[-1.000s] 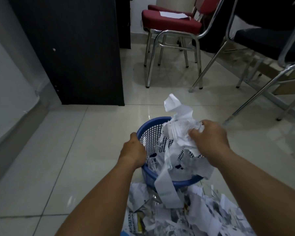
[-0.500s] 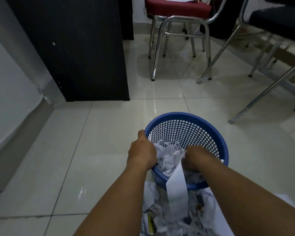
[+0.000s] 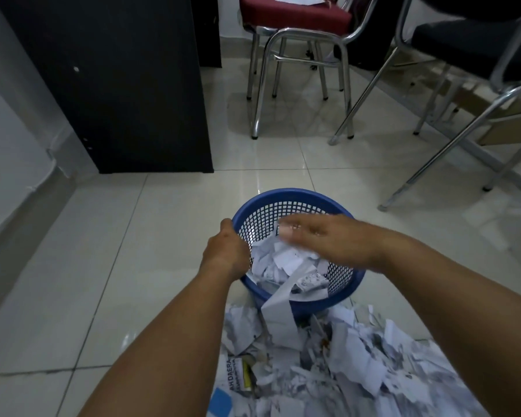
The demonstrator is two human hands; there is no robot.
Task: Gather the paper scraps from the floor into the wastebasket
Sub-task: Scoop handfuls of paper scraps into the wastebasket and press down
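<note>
A blue mesh wastebasket (image 3: 286,196) stands on the tiled floor in front of me, partly filled with crumpled white paper (image 3: 283,263). One long strip (image 3: 278,305) hangs over its near rim. My left hand (image 3: 224,251) grips the basket's left rim. My right hand (image 3: 328,239) hovers flat over the basket with straight fingers, blurred by motion, holding nothing. A heap of torn paper scraps (image 3: 337,365) lies on the floor just in front of the basket, between my forearms.
A black cabinet (image 3: 118,85) stands at the back left against a pale wall. A red chair (image 3: 295,31) with chrome legs is behind the basket, and a black chair (image 3: 478,55) stands at the right. Bare tiles (image 3: 88,266) stretch to the left.
My right hand carried a wad of paper down into the basket, let it go, and has lifted out flat above the rim. My left hand has kept its hold on the rim.
</note>
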